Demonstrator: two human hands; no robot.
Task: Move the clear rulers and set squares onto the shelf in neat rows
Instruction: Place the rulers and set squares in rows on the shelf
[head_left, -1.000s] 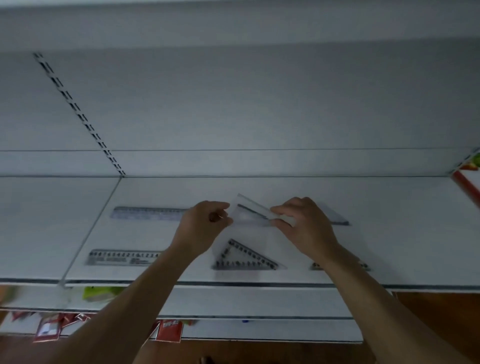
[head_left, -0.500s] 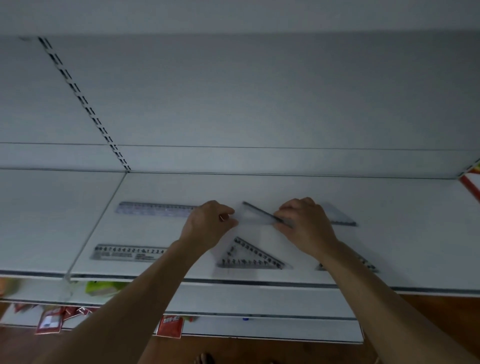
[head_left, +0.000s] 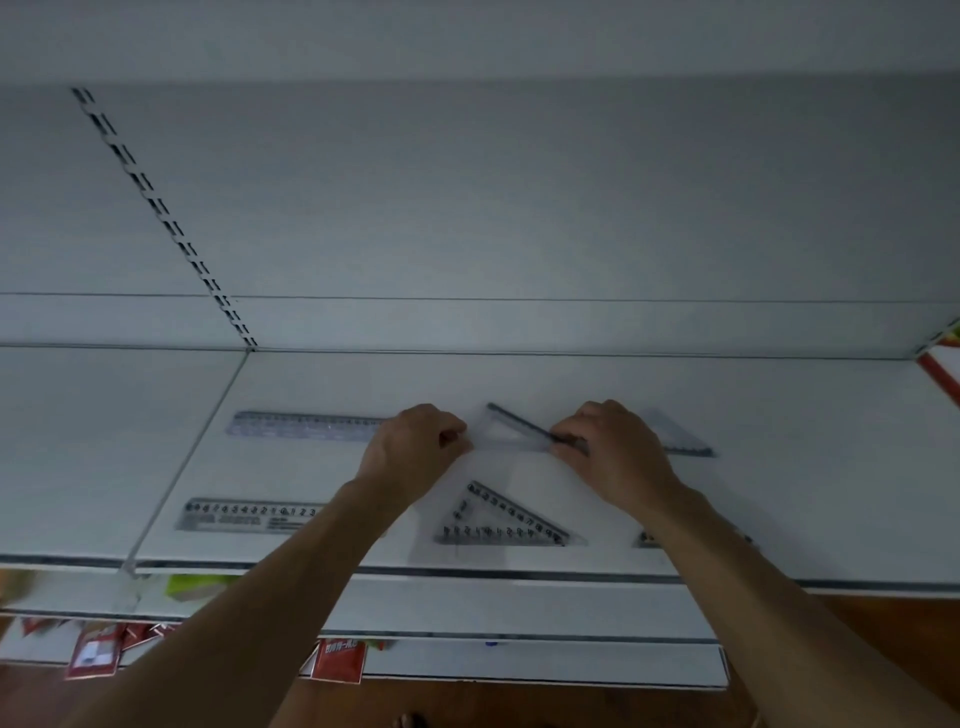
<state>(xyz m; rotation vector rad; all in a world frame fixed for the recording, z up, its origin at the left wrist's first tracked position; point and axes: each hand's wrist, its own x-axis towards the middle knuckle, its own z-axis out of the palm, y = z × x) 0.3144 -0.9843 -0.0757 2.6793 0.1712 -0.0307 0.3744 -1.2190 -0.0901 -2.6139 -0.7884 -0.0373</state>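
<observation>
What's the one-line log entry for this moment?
phase: placing | left hand: holds set square | right hand: holds it | spot: shelf back row

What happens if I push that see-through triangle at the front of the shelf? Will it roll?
Probably not: the front set square lies flat on the shelf, so it would likely slide. It looks thin and clear, so it is probably light. The held set square, pinched by the left hand and right hand, shows no bend, so it is likely stiff.
</observation>
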